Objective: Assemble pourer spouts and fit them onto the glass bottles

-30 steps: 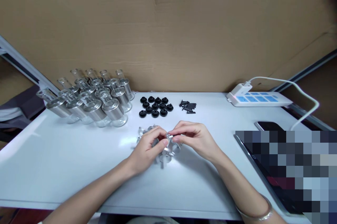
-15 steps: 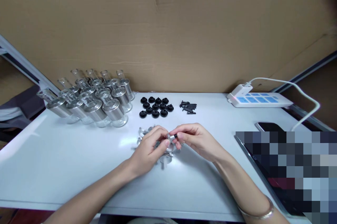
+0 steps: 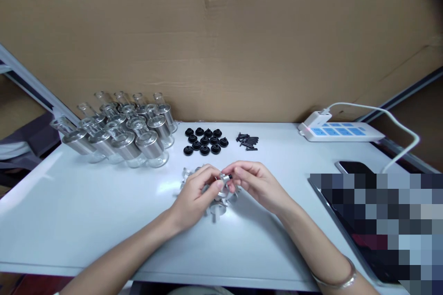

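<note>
Slight withdrawal of the right hand's [image 3: 261,186] thumb is noted since the previous frame: the black tip [image 3: 230,176] of the silver fitting [image 3: 223,177] has been left more exposed. Little change is seen in the left hand [image 3: 197,195], and the bottles, caps and pegs have not been shifted.

Progress, as judged: one silver fitting is being worked on, with a black tip set at its end; whether it is fully seated cannot be told. Further silver disc-and-stem fittings [image 3: 218,208] are left heaped beneath the hands, partly hidden, near the middle of the surface [image 3: 104,212]. Black flanged caps [image 3: 205,140] are laid out loose toward the rear edge, beside a pile of black pegs [image 3: 247,140]. Glass bottles with metal sleeves [image 3: 150,142] are stood in rows at the rear left corner; no cap is seen on their necks.

Pose: both forearms are brought in from the front edge, converging over the heap. The silver fitting is pinched between the left thumb and forefinger, above the heap, its tip directed rightward. The right hand is held just beside it, palm turned inward, fingers loosely curled, index finger extended toward the fitting; whether contact is made cannot be told.
</note>
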